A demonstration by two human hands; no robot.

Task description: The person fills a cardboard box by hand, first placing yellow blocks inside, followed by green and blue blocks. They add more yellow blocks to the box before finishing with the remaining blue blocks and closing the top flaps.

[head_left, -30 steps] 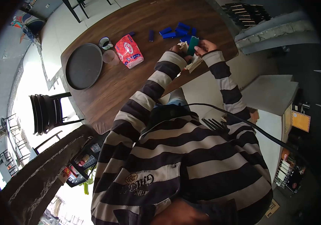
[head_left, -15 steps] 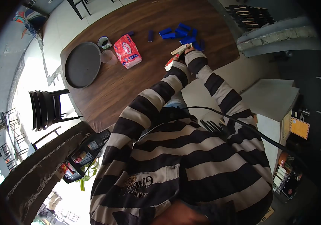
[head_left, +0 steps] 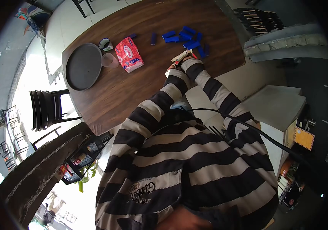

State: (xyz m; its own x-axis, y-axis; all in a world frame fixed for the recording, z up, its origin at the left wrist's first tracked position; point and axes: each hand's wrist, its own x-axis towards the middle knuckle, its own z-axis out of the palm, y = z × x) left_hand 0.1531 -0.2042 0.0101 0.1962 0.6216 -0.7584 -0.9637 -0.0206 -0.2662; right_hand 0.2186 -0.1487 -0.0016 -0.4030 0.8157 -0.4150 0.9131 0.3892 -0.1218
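Both my hands are close together over the table's near edge. My left hand [head_left: 172,67] is closed around a small red-and-white thing [head_left: 168,72], whose kind I cannot make out. My right hand [head_left: 187,58] is beside it, fingers bent at a flat cream-coloured piece [head_left: 180,56] with some red by it. Most of the fingers are hidden by distance and the striped sleeves. Just beyond my right hand lies a loose group of several blue oblong pieces [head_left: 185,36]. Another dark blue piece [head_left: 153,39] lies apart to the left.
On the wooden table [head_left: 133,92] stand a pink packet [head_left: 130,55], a clear cup [head_left: 109,60], a mug [head_left: 105,44] and a round dark tray [head_left: 83,67]. Stacked black chairs [head_left: 49,109] are at the left. A black cable [head_left: 244,124] crosses my right arm.
Both hands have drawn slightly back toward me and left, away from the blue pieces, with the cream piece moving along. More of the blue pieces shows.
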